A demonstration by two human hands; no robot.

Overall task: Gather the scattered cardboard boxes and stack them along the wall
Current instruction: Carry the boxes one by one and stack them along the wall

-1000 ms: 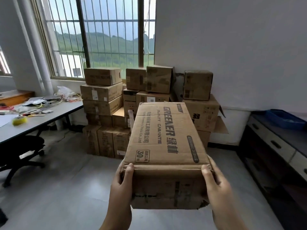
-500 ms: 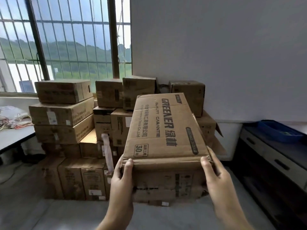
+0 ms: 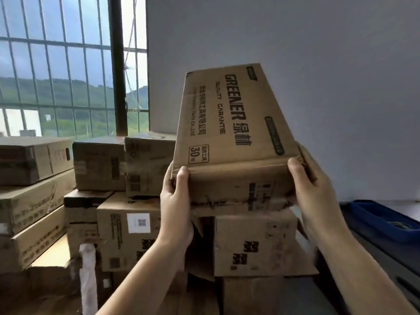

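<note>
Cardboard box [image 3: 229,123], 2 hands [image 3: 176,210] gripping, stacked boxes [image 3: 127,233]

Daylight enters through barred window [image 3: 68,69] at 10 o'clock; stacked boxes [image 3: 127,226] backlit, dim. Wide-angle bending at edges. Right forearm [image 3: 354,264] motion-blurred, overall soft.

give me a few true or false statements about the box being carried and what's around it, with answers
1. Both hands grip the GREENER box. True: left hand and right hand hold its near corners.
2. The box is printed with the number 30. True.
3. A red tray lies at the right. False: the tray is blue.
4. The window is right of the box. False: it is to the left.
5. The stacked boxes are plastic. False: they are cardboard.
</note>
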